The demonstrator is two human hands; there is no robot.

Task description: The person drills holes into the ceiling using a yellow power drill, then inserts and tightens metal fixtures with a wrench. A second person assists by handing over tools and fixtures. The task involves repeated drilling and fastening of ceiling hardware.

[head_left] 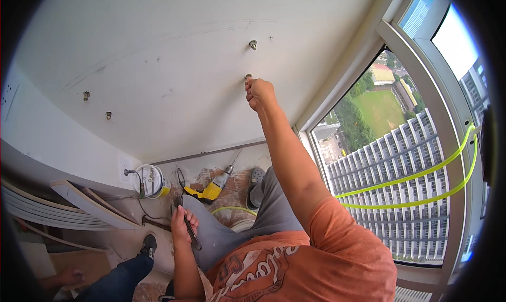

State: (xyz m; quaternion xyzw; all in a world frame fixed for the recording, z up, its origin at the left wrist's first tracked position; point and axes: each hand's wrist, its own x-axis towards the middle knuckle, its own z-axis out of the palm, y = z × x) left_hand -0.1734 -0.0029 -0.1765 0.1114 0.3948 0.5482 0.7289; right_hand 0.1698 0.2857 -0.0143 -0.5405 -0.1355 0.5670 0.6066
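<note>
My right hand point(259, 93) is raised to the white wall point(174, 65), its fingers closed around the lower of two metal anchor bolts point(248, 77) that stick out of it. The upper bolt point(253, 44) sits just above, untouched. My left hand point(182, 221) hangs low by my grey trouser leg, gripping a dark metal wrench point(191, 234) that points downward. Two more bolts point(86, 96) protrude from the wall at the far left.
On the dusty floor lie a yellow power drill point(211, 188), a white bucket point(150, 181), a grey sandal point(256, 186) and leaning boards point(89, 204). Another person's shoe and jeans leg point(138, 257) stand at lower left. A large window point(400, 159) with yellow hose point(416, 183) fills the right.
</note>
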